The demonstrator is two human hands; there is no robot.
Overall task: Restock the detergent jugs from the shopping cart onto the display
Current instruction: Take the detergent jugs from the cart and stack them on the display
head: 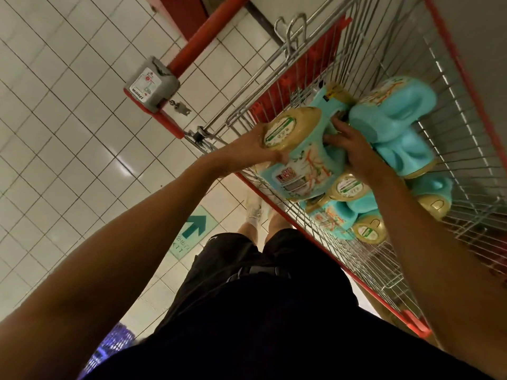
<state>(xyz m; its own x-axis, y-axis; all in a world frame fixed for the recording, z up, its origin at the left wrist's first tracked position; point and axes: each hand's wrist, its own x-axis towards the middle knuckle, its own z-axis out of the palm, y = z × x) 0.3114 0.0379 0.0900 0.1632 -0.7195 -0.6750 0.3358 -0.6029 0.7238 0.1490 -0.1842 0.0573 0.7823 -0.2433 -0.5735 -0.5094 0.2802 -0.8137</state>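
1. Cart contents: the wire shopping cart (356, 64), edged in red, stands to the person's right. Its basket holds a heap of turquoise detergent jugs (392, 119) with gold caps, lying on their sides at mixed angles.
2. At the basket's near rim is the nearest jug (301, 165), tilted, its printed label facing up and its gold cap (285, 130) turned toward the camera. Whether it rests on the jugs beneath or hangs free of them cannot be told.
3. Gripping that cap is the left hand (255, 146), fingers curled round its lower edge.
4. From the other side the right hand (356, 152) reaches in, fingers curled in at the handle of the same jug, wedged between it and the neighbouring jug lying back-up beside it.
5. Below the right forearm three more gold caps show among blue bodies, lower in the basket, touching one another.
6. One further jug lies behind the held one, against the red child-seat flap (310, 69).
7. The cart's red push bar (208, 31) carries a grey coin lock (151, 86), with a small chain hanging under it.
8. White floor tiles (68, 105) lie to the left, with a green arrow sticker (194, 226) near the person's white shoes (253, 209) and black shorts (260, 297).
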